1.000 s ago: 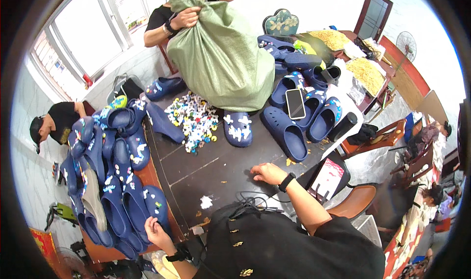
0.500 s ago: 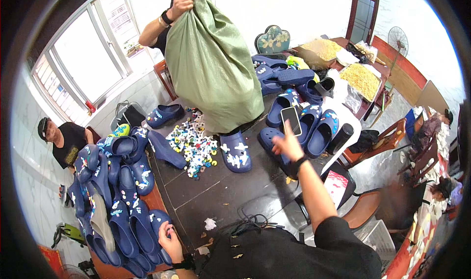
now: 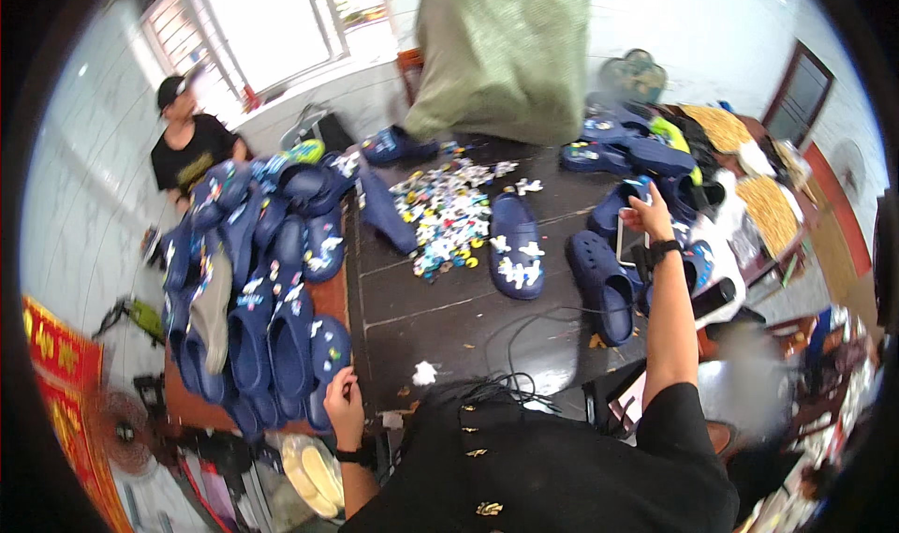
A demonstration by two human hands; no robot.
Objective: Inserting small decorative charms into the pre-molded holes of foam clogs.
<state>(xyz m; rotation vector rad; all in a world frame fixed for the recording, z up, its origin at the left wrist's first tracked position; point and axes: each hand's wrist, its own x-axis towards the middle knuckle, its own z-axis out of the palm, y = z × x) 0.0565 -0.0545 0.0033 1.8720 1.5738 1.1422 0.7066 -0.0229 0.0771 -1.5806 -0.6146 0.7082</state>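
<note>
White-edged and dark-faced, the phone [image 3: 631, 244] lies right under the fingers of the right hand [image 3: 646, 216], among navy clogs. Thumb and forefinger stand slightly apart near its far end; whether they have closed on it I cannot tell (the hand itself covers that part). The step in hand looks like a reach to the phone. A sure hold would call for the thumb on one edge and the fingers on the other, then a lift that leaves the footwear beneath undisturbed.

The fingers of the left hand [image 3: 345, 407] are loosely curled beside a charm-dotted clog [image 3: 330, 346]; the view does not settle whether they grip it.

Left of the right fingers and nearer the body, a holed clog [image 3: 588, 257] lies on the dark bench [image 3: 403, 299]; to their right, also nearer, is a black cylinder [image 3: 714, 299]. Further left of them come a white-decorated clog [image 3: 515, 238] and a loose heap of charms [image 3: 449, 214]. Left of the left fingers rises a clog pile [image 3: 248, 336]. Farthest out, well beyond both sets of fingers, are a green sack [image 3: 506, 55] and a person in black [image 3: 192, 149].
</note>
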